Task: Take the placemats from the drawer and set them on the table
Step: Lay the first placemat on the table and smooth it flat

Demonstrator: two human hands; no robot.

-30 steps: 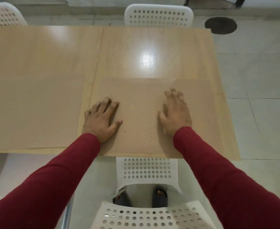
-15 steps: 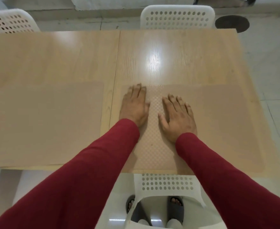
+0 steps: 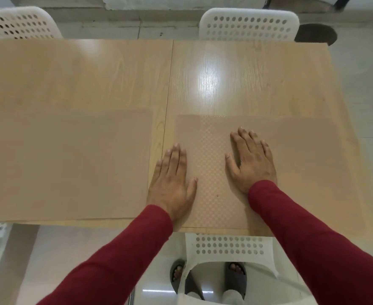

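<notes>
Table (image 3: 225,62): light wood grain, two sections meeting at a seam just left of centre; bright glare patch on the right section.
Right placemat (image 3: 302,161): tan, translucent, fine dotted texture; lies flat on the right section, its near edge along the table's near edge.
Left placemat (image 3: 66,164): same tan colour, flat on the left section, just beside the seam; apart from the right placemat, a strip of bare wood between them.
Left hand (image 3: 173,182): palm down, fingers straight and close together, thumb out to the side; lies across the left edge of the right placemat, outer fingers over the bare strip.
Right hand (image 3: 252,161): palm down, fingers straight and slightly fanned; flat on the right placemat, left of its middle.
Sleeves (image 3: 313,249): dark red, long, both arms.
Chairs: white perforated plastic; two backs at the far side (image 3: 248,25), one tucked under the near edge (image 3: 229,246).
Feet (image 3: 236,276): in dark slides on a pale floor, seen past the near chair.
</notes>
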